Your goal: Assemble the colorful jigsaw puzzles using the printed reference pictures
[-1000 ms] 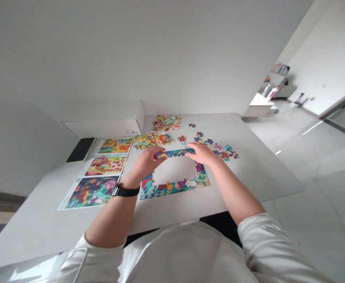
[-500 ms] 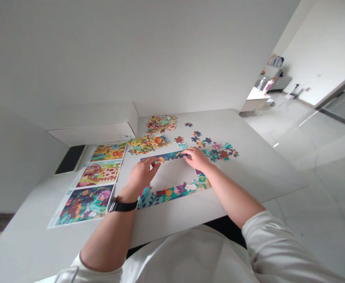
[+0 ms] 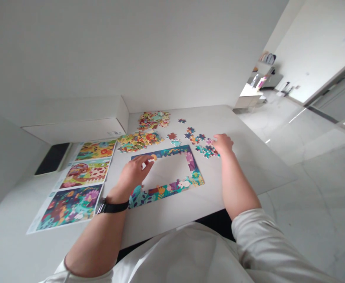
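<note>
A rectangular puzzle border in blue, green and pink lies on the white table in front of me. My left hand, with a black watch at the wrist, rests curled at the border's top left corner, fingertips pressed on the strip there. My right hand has reached to the right, fingers bent over a cluster of loose blue and pink pieces; whether it holds one is hidden.
Two heaps of yellow and orange pieces lie behind the border, and another heap further back. A sheet with three reference pictures lies at left, beside a white box and a dark phone.
The top strip has been set down into the border. My right hand left it and moved right to the loose pieces. My left hand stayed at the top left corner.
</note>
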